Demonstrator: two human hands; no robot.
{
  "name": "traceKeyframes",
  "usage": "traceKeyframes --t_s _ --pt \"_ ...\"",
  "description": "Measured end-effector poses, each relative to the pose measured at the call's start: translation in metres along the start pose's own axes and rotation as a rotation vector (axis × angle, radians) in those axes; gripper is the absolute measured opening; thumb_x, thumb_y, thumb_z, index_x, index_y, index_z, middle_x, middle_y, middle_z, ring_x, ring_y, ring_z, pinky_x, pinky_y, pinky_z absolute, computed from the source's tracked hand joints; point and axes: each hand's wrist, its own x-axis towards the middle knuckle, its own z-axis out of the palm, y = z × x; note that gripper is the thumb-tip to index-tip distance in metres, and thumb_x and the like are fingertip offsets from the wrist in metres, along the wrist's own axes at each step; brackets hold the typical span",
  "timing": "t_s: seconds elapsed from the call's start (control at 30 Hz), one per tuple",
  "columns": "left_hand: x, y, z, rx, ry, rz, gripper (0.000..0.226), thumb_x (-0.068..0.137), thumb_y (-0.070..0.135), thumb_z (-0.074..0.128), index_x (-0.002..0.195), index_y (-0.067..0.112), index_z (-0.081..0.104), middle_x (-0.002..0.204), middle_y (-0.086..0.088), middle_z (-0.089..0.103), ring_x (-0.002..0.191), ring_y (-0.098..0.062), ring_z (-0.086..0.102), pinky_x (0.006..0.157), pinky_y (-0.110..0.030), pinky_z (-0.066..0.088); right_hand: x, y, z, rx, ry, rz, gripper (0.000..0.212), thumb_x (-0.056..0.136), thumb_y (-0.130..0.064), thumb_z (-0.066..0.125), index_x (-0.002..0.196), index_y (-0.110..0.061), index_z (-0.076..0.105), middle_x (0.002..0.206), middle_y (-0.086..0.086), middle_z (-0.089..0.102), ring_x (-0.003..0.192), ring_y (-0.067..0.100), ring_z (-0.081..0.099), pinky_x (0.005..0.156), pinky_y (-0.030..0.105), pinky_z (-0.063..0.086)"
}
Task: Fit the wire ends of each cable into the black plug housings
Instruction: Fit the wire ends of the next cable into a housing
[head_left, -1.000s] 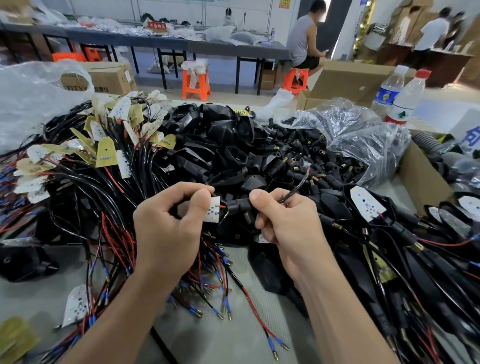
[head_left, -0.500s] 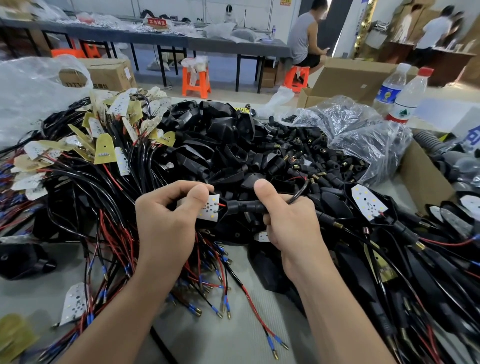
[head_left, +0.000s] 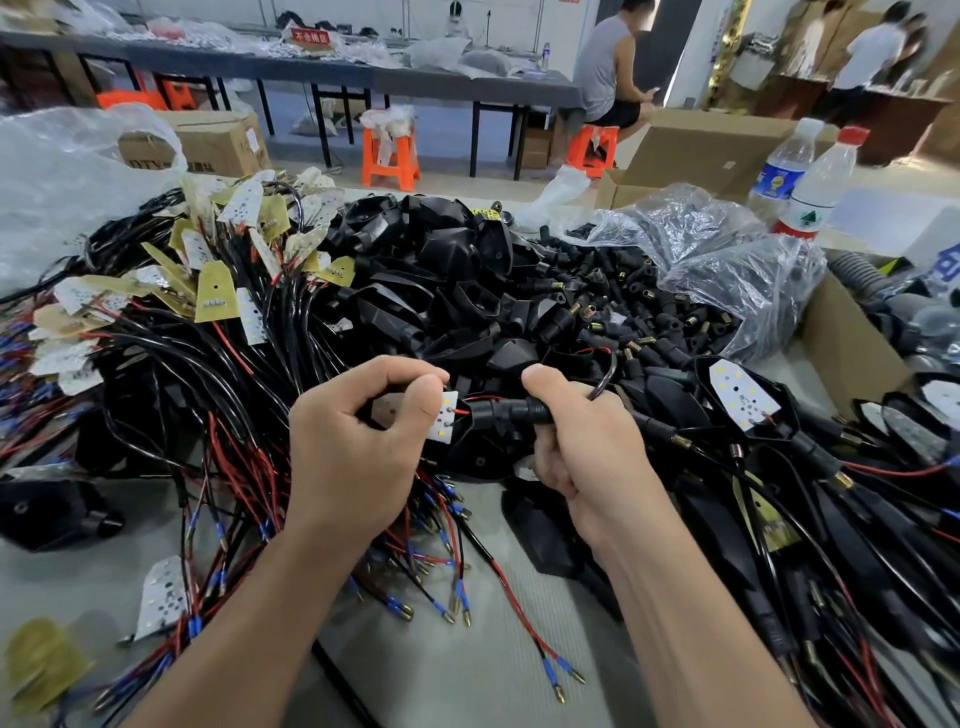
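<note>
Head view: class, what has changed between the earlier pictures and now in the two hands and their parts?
The cable loop rising past the right hand has shrunk and dropped, and the hands sit slightly closer. Unchanged: left hand pinches the white LED board, right hand grips the black plug housing.

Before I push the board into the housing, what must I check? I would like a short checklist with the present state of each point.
1. Left hand pinches the board firmly: ok.
2. Right hand grips the housing: ok.
3. Red wire runs from board to housing, free of the fingers: ok.
4. Board seated inside the housing: not ok, it lies outside the mouth.
5. Wire ends passed fully through the housing: cannot tell, the right hand hides them.
</note>
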Motion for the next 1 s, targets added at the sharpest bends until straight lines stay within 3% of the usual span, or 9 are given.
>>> traceKeyframes --t_s 0.07,0.13,0.2,0.27,0.43,0.6,0.7,0.83,1.0 --pt "0.003 -0.004 0.000 -0.025 0.015 -0.044 0.021 0.093 0.020 0.069 0.084 0.036 0.080 0.054 -0.001 0.052 0.049 -0.003 0.040 0.048 -0.014 0.033 -0.001 0.002 0.002 -0.046 -0.010 -0.028 0.051 0.085 -0.048 0.070 0.053 -0.022 0.038 0.043 0.001 0.032 0.035 0.015 0.024 0.038 0.021 0.023" --pt "0.005 -0.006 0.000 -0.060 0.042 -0.104 0.021 0.092 0.022 0.071 0.081 0.038 0.081 0.056 -0.013 0.051 0.052 -0.007 0.039 0.049 -0.019 0.033 -0.003 0.003 0.005 -0.018 -0.029 -0.098 0.048 0.095 -0.044 0.067 0.058 -0.016 0.054 0.044 0.002 0.042 0.036 0.014 0.032 0.039 0.021 0.026" --pt "0.006 -0.005 0.002 -0.083 0.065 -0.150 0.018 0.090 0.026 0.071 0.080 0.036 0.081 0.055 -0.012 0.051 0.054 -0.010 0.040 0.050 -0.021 0.034 -0.007 0.002 0.007 0.092 -0.112 -0.140 0.030 0.093 -0.039 0.070 0.078 -0.013 0.071 0.053 0.006 0.056 0.043 0.015 0.044 0.043 0.023 0.030" --pt "0.007 -0.004 0.004 -0.115 0.094 -0.188 0.016 0.088 0.026 0.070 0.081 0.034 0.082 0.063 -0.019 0.061 0.059 -0.017 0.048 0.056 -0.028 0.040 -0.009 -0.002 0.006 0.197 -0.221 -0.124 0.016 0.085 -0.027 0.070 0.090 -0.013 0.074 0.064 0.009 0.064 0.051 0.017 0.053 0.047 0.022 0.035" --pt "0.010 -0.003 0.000 -0.255 0.060 -0.334 0.021 0.080 0.015 0.063 0.083 0.022 0.083 0.085 -0.014 0.076 0.084 -0.035 0.069 0.081 -0.050 0.055 -0.012 -0.004 0.007 0.187 -0.236 -0.132 0.015 0.099 -0.003 0.059 0.091 -0.006 0.071 0.068 0.011 0.068 0.053 0.018 0.062 0.048 0.020 0.045" --pt "0.011 -0.001 -0.002 -0.286 -0.031 -0.329 0.020 0.080 0.013 0.065 0.084 0.023 0.083 0.088 -0.022 0.072 0.084 -0.028 0.066 0.085 -0.045 0.051 -0.009 -0.004 0.006 0.152 -0.236 -0.191 0.037 0.099 -0.013 0.062 0.064 -0.015 0.071 0.065 0.012 0.068 0.050 0.018 0.060 0.046 0.021 0.043" --pt "0.011 -0.002 -0.001 -0.236 0.026 -0.277 0.023 0.081 0.012 0.066 0.082 0.028 0.083 0.084 -0.006 0.077 0.086 -0.023 0.071 0.082 -0.033 0.054 -0.008 -0.005 0.001 0.137 -0.294 -0.211 0.019 0.096 -0.010 0.065 0.079 -0.009 0.074 0.068 0.013 0.069 0.052 0.018 0.060 0.048 0.020 0.044" --pt "0.012 -0.003 -0.001 -0.278 0.064 -0.308 0.021 0.080 0.012 0.067 0.080 0.026 0.083 0.083 -0.004 0.078 0.083 -0.017 0.072 0.079 -0.029 0.055 -0.007 -0.002 -0.002 0.084 -0.287 -0.222 0.011 0.096 -0.002 0.063 0.093 0.000 0.074 0.070 0.014 0.070 0.054 0.018 0.062 0.050 0.020 0.046" --pt "0.005 -0.001 0.002 -0.240 0.043 -0.221 0.021 0.083 0.011 0.066 0.083 0.025 0.081 0.081 -0.021 0.070 0.074 -0.042 0.058 0.075 -0.041 0.047 -0.008 0.002 0.005 0.117 -0.295 -0.169 0.011 0.096 -0.004 0.065 0.098 0.000 0.075 0.069 0.012 0.070 0.052 0.016 0.061 0.049 0.020 0.045"
